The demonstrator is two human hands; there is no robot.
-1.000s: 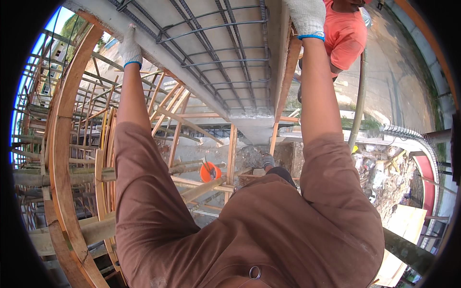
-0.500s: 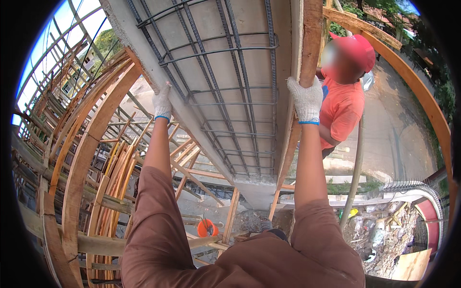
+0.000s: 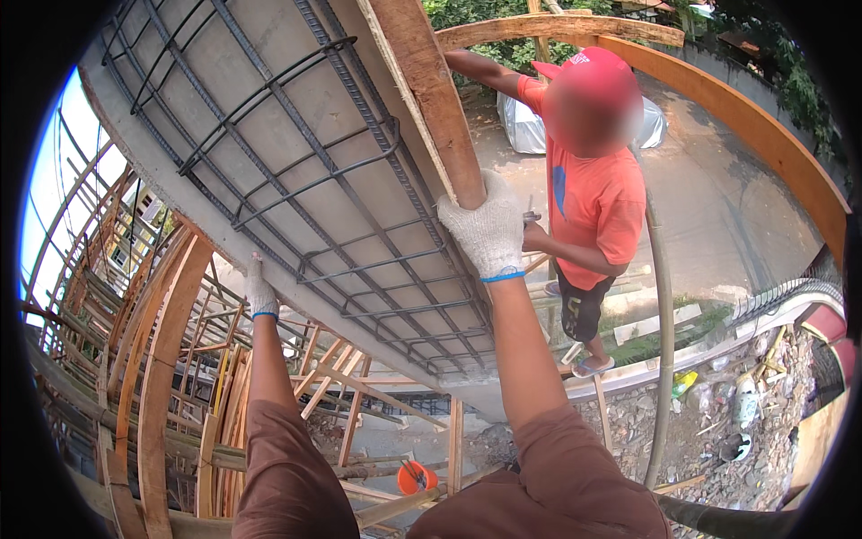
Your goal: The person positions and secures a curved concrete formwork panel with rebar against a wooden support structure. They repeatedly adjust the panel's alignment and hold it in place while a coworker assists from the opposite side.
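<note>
Our white-gloved right hand (image 3: 486, 226) grips the long brown wooden board (image 3: 435, 99) right of the long grey trough (image 3: 180, 190). Our white-gloved left hand (image 3: 261, 294) touches the trough's left edge; we can't tell if it's gripping.

The rebar (image 3: 333, 171) is ribbed metal, the plank (image 3: 429, 94) matt wood, the gloves (image 3: 485, 229) rough knitted cloth.

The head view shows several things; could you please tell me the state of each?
Left hand, gloved, against the grey trough's rim, grip unclear
Right hand, gloved, closed on the wooden board
Wooden board, held near its lower end
Steel bars, exposed, crossed by hoops
Orange bucket, without a lid
Co-worker, standing, one arm stretched out
Red cap, worn by co-worker
</note>
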